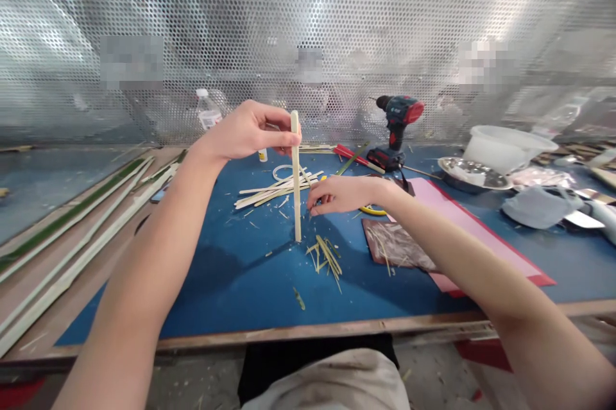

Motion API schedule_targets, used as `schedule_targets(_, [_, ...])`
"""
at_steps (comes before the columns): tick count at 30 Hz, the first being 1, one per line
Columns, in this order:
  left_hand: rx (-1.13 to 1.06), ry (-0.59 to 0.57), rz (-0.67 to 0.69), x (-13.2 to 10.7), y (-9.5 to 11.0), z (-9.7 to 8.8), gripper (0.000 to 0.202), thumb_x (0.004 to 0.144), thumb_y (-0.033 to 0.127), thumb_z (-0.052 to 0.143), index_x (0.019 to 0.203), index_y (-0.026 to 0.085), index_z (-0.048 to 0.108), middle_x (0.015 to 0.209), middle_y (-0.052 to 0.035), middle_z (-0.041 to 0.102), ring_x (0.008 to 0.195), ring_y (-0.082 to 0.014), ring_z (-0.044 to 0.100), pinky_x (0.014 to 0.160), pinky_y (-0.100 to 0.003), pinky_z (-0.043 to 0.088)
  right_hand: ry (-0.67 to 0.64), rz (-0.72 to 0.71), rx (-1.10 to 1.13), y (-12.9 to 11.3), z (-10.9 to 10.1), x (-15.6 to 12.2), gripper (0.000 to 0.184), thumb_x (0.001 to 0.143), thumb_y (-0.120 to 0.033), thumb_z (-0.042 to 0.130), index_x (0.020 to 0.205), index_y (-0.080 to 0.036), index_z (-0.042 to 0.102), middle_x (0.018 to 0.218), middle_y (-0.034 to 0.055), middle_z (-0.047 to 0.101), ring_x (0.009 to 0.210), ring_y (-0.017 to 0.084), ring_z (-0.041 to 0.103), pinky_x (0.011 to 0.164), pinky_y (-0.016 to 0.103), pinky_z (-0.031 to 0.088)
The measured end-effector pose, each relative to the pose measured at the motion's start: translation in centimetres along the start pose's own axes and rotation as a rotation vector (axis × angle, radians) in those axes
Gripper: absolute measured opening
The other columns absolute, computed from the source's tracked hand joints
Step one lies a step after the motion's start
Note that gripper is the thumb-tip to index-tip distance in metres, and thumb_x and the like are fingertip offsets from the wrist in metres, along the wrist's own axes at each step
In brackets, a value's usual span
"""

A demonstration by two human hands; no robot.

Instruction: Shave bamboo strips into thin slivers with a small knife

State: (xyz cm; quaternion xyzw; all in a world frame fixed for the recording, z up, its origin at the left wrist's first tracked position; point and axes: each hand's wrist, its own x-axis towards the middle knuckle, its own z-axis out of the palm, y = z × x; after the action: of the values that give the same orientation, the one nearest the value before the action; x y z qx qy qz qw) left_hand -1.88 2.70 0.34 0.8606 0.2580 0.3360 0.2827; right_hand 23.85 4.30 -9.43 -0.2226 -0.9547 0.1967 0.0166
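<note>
My left hand (250,131) pinches the top end of a pale bamboo strip (296,185), which stands upright with its lower end at or just above the blue worktable (216,288). My right hand (337,195) is beside the strip's middle, with curled fingertips a little to its right, and it holds nothing that I can see. Below that hand lies a small heap of bamboo shavings (327,259). A pile of thin bamboo slivers (276,188) and a pale coiled strip (282,171) lie beyond the upright strip.
Long green-skinned bamboo strips (72,237) lie along the left. A cordless drill (397,121), metal bowl (474,174), white plastic tub (505,147), pink mat (481,230) and brown sheet (394,244) occupy the right. A perforated metal screen (308,31) stands behind.
</note>
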Motion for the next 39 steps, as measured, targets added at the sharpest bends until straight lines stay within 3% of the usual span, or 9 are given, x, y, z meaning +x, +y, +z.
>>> schedule_targets(5, [0.031, 0.038, -0.023, -0.1, -0.5, -0.2, 0.021, 0.087, 0.038, 0.079, 0.088, 0.017, 0.078, 0.081, -0.0061, 0.076, 0.075, -0.0146, 0.072, 0.072, -0.023, 0.061, 0.027, 0.048, 0.019, -0.9, -0.8, -0.6, 0.030, 0.094, -0.042, 0.071, 0.114, -0.020, 0.076, 0.116, 0.0064, 0.076, 0.090, 0.015, 0.071, 0.080, 0.026, 0.054])
schedule_targets(11, [0.046, 0.062, -0.028, 0.1, -0.9, -0.2, 0.017, 0.086, 0.035, 0.079, 0.088, 0.019, 0.079, 0.079, -0.0037, 0.078, 0.072, -0.0143, 0.075, 0.070, -0.022, 0.061, 0.073, 0.073, 0.148, -1.8, -0.7, -0.3, 0.046, 0.082, -0.042, 0.083, 0.121, -0.021, 0.072, 0.118, 0.0053, 0.076, 0.085, 0.015, 0.071, 0.077, 0.028, 0.055])
schedule_targets(18, [0.031, 0.078, -0.051, 0.2, -1.3, 0.0, 0.017, 0.086, 0.035, 0.079, 0.090, 0.018, 0.080, 0.079, -0.0023, 0.079, 0.071, -0.0147, 0.076, 0.068, -0.022, 0.063, 0.091, -0.063, 0.190, -2.8, 1.2, 1.0, 0.035, 0.084, -0.043, 0.083, 0.109, -0.020, 0.076, 0.113, 0.0038, 0.077, 0.085, 0.013, 0.068, 0.075, 0.025, 0.053])
schedule_targets(22, [0.016, 0.066, -0.055, 0.2, -1.5, -0.1, 0.017, 0.087, 0.035, 0.079, 0.090, 0.019, 0.080, 0.081, -0.0030, 0.079, 0.074, -0.0151, 0.077, 0.069, -0.021, 0.063, 0.094, -0.060, 0.124, -3.1, 2.0, 1.3, 0.030, 0.090, -0.048, 0.076, 0.101, -0.019, 0.078, 0.104, 0.0044, 0.077, 0.080, 0.013, 0.066, 0.073, 0.025, 0.050])
schedule_targets(29, [0.002, 0.059, -0.054, 0.1, -1.2, -0.1, 0.020, 0.087, 0.037, 0.080, 0.091, 0.017, 0.080, 0.082, -0.0045, 0.079, 0.075, -0.0147, 0.076, 0.072, -0.022, 0.063, 0.003, 0.056, 0.223, -2.6, 2.1, 1.5, 0.046, 0.106, -0.052, 0.047, 0.098, -0.016, 0.074, 0.080, 0.0024, 0.073, 0.066, 0.013, 0.063, 0.064, 0.026, 0.046])
schedule_targets(39, [0.032, 0.062, -0.053, 0.2, -1.7, -0.4, 0.021, 0.087, 0.038, 0.079, 0.091, 0.018, 0.080, 0.081, -0.0049, 0.079, 0.074, -0.0150, 0.075, 0.071, -0.023, 0.062, 0.043, -0.017, 0.140, -2.7, 2.5, 1.7, 0.039, 0.104, -0.045, 0.050, 0.096, -0.016, 0.074, 0.077, 0.0006, 0.069, 0.067, 0.011, 0.057, 0.066, 0.024, 0.041])
